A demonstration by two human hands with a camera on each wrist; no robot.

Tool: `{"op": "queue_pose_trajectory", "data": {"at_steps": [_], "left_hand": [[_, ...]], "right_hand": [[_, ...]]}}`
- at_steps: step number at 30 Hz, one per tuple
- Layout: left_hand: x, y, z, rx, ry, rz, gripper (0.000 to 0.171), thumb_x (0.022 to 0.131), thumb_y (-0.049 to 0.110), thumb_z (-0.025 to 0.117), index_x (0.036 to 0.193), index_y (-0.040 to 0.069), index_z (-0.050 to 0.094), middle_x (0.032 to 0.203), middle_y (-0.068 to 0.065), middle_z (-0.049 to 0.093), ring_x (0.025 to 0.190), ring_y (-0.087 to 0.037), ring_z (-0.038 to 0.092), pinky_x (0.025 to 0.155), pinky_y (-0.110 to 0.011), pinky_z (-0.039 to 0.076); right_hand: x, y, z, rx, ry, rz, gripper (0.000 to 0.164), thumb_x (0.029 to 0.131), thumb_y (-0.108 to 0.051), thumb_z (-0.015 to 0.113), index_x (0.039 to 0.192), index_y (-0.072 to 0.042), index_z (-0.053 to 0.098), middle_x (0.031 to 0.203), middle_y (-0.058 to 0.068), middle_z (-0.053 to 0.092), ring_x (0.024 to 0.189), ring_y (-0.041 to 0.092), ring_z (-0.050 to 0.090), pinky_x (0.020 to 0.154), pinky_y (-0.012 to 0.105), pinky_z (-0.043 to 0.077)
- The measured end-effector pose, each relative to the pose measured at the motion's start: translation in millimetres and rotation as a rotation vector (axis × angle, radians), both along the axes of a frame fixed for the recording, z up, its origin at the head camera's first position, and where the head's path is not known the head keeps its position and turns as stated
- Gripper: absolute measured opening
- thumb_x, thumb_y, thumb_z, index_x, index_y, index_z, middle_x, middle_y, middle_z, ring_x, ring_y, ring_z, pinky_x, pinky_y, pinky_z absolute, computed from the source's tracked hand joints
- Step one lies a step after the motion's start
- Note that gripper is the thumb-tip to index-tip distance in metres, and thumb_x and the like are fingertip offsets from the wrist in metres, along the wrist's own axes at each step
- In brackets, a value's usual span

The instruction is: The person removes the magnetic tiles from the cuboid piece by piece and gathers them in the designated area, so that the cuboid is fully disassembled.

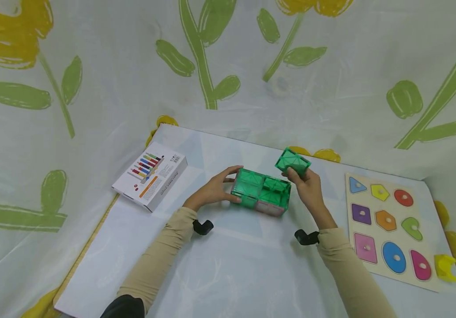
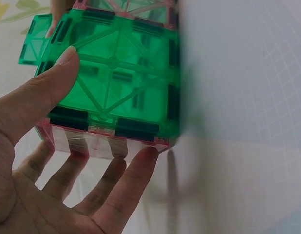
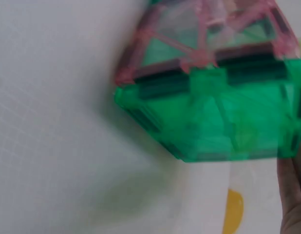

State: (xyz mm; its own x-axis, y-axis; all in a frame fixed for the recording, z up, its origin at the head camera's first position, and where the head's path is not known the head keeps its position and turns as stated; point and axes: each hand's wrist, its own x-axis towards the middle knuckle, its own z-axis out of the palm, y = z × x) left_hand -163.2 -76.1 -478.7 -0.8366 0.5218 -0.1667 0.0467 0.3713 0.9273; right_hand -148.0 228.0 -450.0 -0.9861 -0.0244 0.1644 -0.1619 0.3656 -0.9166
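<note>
two grips were busy at the bench: one held the green block, the other pinched a green piece!

and there it was, the see-through green block (image 1: 247, 181) sitting mid-bench (image 1: 228, 265), with the left grip (image 1: 213, 187) clasped around its left end, thumb against a green end face, fingertips along a pink-edged side. over on the other flank, the right grip (image 1: 308, 187) had the green piece (image 1: 292, 162) pinched between thumb and fingers, near the block's far right corner! a pinkish panel showed low on the block's near side. off to the left lay a white carton (image 1: 150, 176) with an abacus picture on top; to the right, a shape puzzle board (image 1: 406, 238), and just beside its near corner, a yellow piece (image 1: 446, 267).
</note>
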Motion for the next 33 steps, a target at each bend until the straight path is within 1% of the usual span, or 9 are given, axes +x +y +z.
{"op": "queue_pose_trajectory", "data": {"at_steps": [3, 6, 9, 12, 16, 20, 25, 28, 33], "left_hand": [[0.6, 0, 0.8, 0.001, -0.004, -0.002, 0.104, 0.074, 0.022, 0.091, 0.154, 0.044, 0.029, 0.166, 0.006, 0.029, 0.149, -0.031, 0.039, 0.118, -0.062, 0.032], [0.4, 0, 1.2, 0.002, -0.001, -0.007, 0.104, 0.075, 0.023, 0.091, 0.155, 0.044, 0.028, 0.166, 0.005, 0.027, 0.149, -0.032, 0.038, 0.118, -0.063, 0.032], [0.4, -1, 1.9, 0.001, 0.000, -0.008, 0.104, 0.075, 0.023, 0.091, 0.155, 0.044, 0.028, 0.166, 0.006, 0.027, 0.149, -0.032, 0.038, 0.118, -0.062, 0.032], [0.6, -1, 2.6, 0.007, -0.001, -0.009, 0.104, 0.074, 0.022, 0.091, 0.155, 0.043, 0.028, 0.166, 0.006, 0.028, 0.149, -0.032, 0.038, 0.118, -0.062, 0.032], [0.3, -1, 0.9, 0.005, 0.005, -0.016, 0.104, 0.075, 0.022, 0.091, 0.155, 0.042, 0.028, 0.166, 0.005, 0.028, 0.149, -0.033, 0.038, 0.119, -0.062, 0.032], [-0.3, -1, -0.6, -0.003, 0.017, -0.018, 0.104, 0.075, 0.023, 0.090, 0.156, 0.042, 0.027, 0.166, 0.005, 0.028, 0.149, -0.032, 0.039, 0.119, -0.061, 0.033], [0.5, 0, 0.1, 0.000, 0.010, -0.013, 0.104, 0.075, 0.024, 0.090, 0.155, 0.042, 0.027, 0.166, 0.005, 0.028, 0.149, -0.032, 0.038, 0.119, -0.062, 0.031], [1.2, -1, 1.0, 0.006, 0.002, -0.012, 0.104, 0.075, 0.024, 0.090, 0.155, 0.042, 0.027, 0.166, 0.005, 0.027, 0.149, -0.032, 0.038, 0.119, -0.062, 0.031], [0.7, -1, -0.2, 0.017, 0.003, -0.017, 0.104, 0.075, 0.023, 0.090, 0.155, 0.042, 0.028, 0.166, 0.005, 0.027, 0.149, -0.033, 0.038, 0.119, -0.062, 0.031]], "right_hand": [[-0.3, 13, 0.3, -0.134, -0.042, -0.038, 0.043, 0.107, -0.029, 0.048, 0.130, 0.006, 0.058, 0.107, 0.002, 0.076, 0.095, -0.001, 0.071, 0.086, 0.014, 0.057], [1.0, 26, -0.2, -0.188, -0.121, -0.183, 0.044, 0.106, -0.032, 0.049, 0.131, 0.004, 0.057, 0.100, -0.013, 0.072, 0.087, 0.000, 0.071, 0.078, 0.014, 0.058], [2.8, 38, -4.1, -0.134, -0.213, -0.350, 0.044, 0.103, -0.035, 0.056, 0.128, 0.001, 0.059, 0.085, -0.021, 0.068, 0.074, -0.002, 0.069, 0.069, 0.013, 0.057], [5.3, 50, -11.0, -0.033, -0.318, -0.439, 0.048, 0.101, -0.037, 0.059, 0.129, 0.002, 0.059, 0.073, -0.024, 0.063, 0.064, -0.003, 0.064, 0.064, 0.014, 0.054], [9.6, 61, -20.9, 0.025, -0.446, -0.466, 0.053, 0.101, -0.036, 0.059, 0.135, 0.004, 0.055, 0.066, -0.023, 0.058, 0.058, -0.002, 0.058, 0.061, 0.015, 0.051], [11.1, 66, -29.3, 0.049, -0.500, -0.446, 0.061, 0.101, -0.037, 0.058, 0.143, 0.005, 0.047, 0.069, -0.019, 0.057, 0.056, -0.005, 0.058, 0.060, 0.013, 0.051], [11.7, 69, -37.9, 0.147, -0.501, -0.447, 0.065, 0.101, -0.042, 0.056, 0.147, 0.003, 0.044, 0.096, 0.002, 0.067, 0.060, -0.007, 0.056, 0.059, 0.012, 0.050], [12.1, 69, -40.2, 0.212, -0.508, -0.456, 0.066, 0.101, -0.044, 0.055, 0.148, 0.001, 0.043, 0.108, 0.011, 0.067, 0.062, -0.006, 0.053, 0.058, 0.014, 0.048], [12.1, 71, -42.7, 0.283, -0.462, -0.464, 0.065, 0.100, -0.042, 0.058, 0.146, 0.002, 0.045, 0.086, 0.003, 0.064, 0.059, 0.000, 0.053, 0.054, 0.019, 0.045]]}}
